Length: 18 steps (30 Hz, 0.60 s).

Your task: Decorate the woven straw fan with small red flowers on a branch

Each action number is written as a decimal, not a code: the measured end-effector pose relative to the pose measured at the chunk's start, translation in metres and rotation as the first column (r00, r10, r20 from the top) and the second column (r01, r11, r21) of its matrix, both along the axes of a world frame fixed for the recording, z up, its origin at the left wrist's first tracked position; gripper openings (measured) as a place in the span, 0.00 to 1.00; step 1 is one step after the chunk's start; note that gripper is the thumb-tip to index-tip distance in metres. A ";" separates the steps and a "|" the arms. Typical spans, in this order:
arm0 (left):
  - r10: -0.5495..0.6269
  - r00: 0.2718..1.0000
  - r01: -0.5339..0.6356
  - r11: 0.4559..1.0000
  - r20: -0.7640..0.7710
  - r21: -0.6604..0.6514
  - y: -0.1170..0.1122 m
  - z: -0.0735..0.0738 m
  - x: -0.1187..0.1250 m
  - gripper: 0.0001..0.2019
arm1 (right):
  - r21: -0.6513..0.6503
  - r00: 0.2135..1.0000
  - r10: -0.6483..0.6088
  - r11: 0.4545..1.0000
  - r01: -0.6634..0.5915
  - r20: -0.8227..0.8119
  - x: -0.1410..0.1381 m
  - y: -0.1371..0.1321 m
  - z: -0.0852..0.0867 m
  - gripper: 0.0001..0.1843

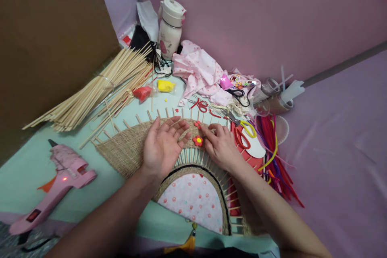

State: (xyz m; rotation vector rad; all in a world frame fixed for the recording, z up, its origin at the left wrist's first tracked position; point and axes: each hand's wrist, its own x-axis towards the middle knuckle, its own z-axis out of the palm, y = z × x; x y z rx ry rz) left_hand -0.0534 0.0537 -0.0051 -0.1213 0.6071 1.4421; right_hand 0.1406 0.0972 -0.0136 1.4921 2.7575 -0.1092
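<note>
A woven straw arch (127, 151) with wooden stick spokes lies on the mint-green table in front of me, framing a pink dotted fabric panel (193, 201). My left hand (163, 145) hovers just over the arch's top, palm turned up, fingers spread, holding nothing. My right hand (220, 145) lies palm down on the weave, its fingertips close to a small red flower with a yellow centre (198, 140). A second small red piece (197, 123) sits just above the flower.
A pink glue gun (57, 181) lies at the left. A bundle of wooden sticks (99, 88) stretches across the back left. Red and yellow scissors (243, 131), coloured pipe cleaners (272, 153), red and yellow clay (154, 88), pink cloth (199, 70) and a bottle (171, 28) crowd the back and right.
</note>
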 end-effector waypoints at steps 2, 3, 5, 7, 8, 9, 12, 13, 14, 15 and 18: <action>0.003 1.000 -0.003 1.000 0.001 0.001 0.000 0.001 0.000 0.19 | 0.007 0.999 -0.013 1.000 0.012 0.030 -0.003 0.000 0.000 0.24; 0.004 1.000 -0.004 1.000 -0.001 0.001 0.000 0.001 0.000 0.19 | 0.013 0.999 -0.017 1.000 0.016 0.038 -0.004 0.000 0.001 0.24; 0.005 1.000 -0.005 1.000 -0.009 -0.001 0.000 0.001 0.000 0.19 | 0.021 0.999 -0.019 1.000 0.018 0.043 -0.006 0.000 0.001 0.23; 0.002 1.000 -0.002 1.000 -0.013 0.001 0.000 0.000 0.000 0.19 | 0.022 0.999 -0.015 1.000 0.014 0.046 -0.006 0.001 0.001 0.23; 0.001 1.000 -0.001 1.000 -0.011 0.003 0.000 -0.001 0.000 0.19 | 0.020 0.999 -0.012 1.000 0.011 0.047 -0.006 0.001 0.001 0.23; 0.000 1.000 0.000 1.000 -0.007 0.006 0.000 -0.001 -0.001 0.19 | 0.021 0.999 -0.013 1.000 0.012 0.047 -0.005 0.001 0.001 0.23; 0.001 1.000 -0.001 1.000 0.012 0.015 0.000 -0.002 -0.001 0.18 | 0.052 0.999 -0.036 0.998 0.034 0.032 -0.003 0.000 0.002 0.24; 0.001 1.000 -0.002 1.000 0.018 0.017 0.000 -0.002 -0.001 0.18 | 0.068 0.999 -0.042 0.997 0.040 0.026 -0.002 -0.001 0.003 0.24; 0.001 1.000 -0.001 1.000 0.021 0.018 -0.001 -0.002 -0.001 0.18 | 0.081 0.999 -0.043 0.996 0.042 0.023 -0.002 -0.001 0.003 0.24; 0.000 1.000 -0.001 1.000 0.022 0.017 -0.001 -0.002 -0.001 0.18 | 0.085 0.999 -0.037 0.996 0.035 0.023 -0.002 -0.001 0.003 0.24; 0.000 1.000 -0.001 1.000 0.011 0.007 -0.001 -0.001 -0.001 0.18 | 0.066 0.999 -0.009 0.998 0.006 0.038 -0.002 -0.001 0.002 0.24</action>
